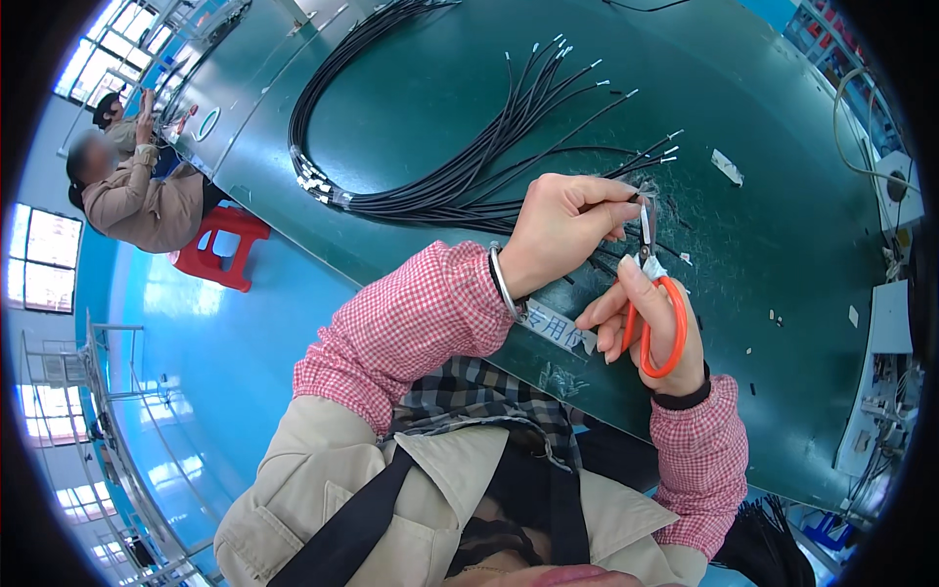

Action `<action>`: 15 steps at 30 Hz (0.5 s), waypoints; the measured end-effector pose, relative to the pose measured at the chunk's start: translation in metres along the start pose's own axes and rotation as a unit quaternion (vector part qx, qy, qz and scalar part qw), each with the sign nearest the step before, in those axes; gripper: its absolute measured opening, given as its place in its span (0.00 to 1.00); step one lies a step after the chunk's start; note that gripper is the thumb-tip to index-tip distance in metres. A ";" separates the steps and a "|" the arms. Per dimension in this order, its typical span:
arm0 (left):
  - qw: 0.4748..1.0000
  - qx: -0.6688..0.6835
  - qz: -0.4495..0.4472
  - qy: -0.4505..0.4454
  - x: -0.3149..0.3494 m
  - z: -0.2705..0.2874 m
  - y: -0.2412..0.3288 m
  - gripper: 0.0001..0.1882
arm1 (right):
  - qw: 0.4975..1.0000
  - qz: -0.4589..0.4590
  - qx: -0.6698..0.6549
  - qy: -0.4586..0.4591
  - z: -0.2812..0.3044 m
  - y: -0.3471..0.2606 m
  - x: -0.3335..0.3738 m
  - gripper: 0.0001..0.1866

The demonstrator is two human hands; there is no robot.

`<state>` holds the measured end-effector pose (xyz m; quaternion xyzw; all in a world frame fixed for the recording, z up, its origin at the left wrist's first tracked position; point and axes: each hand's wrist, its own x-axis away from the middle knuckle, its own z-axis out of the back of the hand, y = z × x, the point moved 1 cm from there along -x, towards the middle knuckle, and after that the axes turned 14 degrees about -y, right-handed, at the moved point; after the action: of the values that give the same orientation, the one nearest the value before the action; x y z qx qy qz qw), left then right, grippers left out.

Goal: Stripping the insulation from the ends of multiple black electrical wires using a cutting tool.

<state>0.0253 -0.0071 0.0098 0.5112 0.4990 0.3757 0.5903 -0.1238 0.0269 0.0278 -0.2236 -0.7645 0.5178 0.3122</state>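
My left hand (562, 227) pinches the end of a black cable between thumb and fingertips. A long bundle of black cables (430, 201) curves across the green table behind that hand, many ends tipped white or silver. My right hand (675, 328) is closed round the orange handles of a pair of scissors (660, 342). The scissor blades point away from me and reach the cable end at my left fingertips. Whether the blades touch the cable's cover I cannot tell. Small clear scraps lie just beyond the blades.
The green table (763, 254) carries a white label scrap (727, 167) and small offcuts. A lettered label strip (558, 328) is stuck near its front edge. White equipment with wires (885, 382) lines the right side. At the left, another person (137, 196) sits beside a red stool (223, 247).
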 end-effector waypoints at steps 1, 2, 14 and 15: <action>1.000 -0.008 -0.005 -0.003 0.000 0.000 -0.002 0.08 | 1.000 -0.001 0.005 0.001 0.000 -0.001 0.000 0.30; 1.000 -0.016 -0.009 -0.007 0.001 0.000 -0.003 0.09 | 1.000 -0.001 0.010 0.001 0.000 -0.002 0.000 0.31; 0.994 -0.097 -0.049 -0.025 0.002 -0.002 -0.003 0.11 | 0.999 0.012 0.029 0.039 -0.002 -0.005 0.000 0.32; 0.993 -0.104 -0.057 -0.027 0.002 -0.002 -0.004 0.11 | 0.998 0.008 0.037 0.041 -0.002 -0.005 0.001 0.32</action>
<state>0.0236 -0.0060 0.0054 0.4275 0.4693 0.3778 0.6740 -0.1232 0.0266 0.0333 -0.2394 -0.7294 0.5386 0.3472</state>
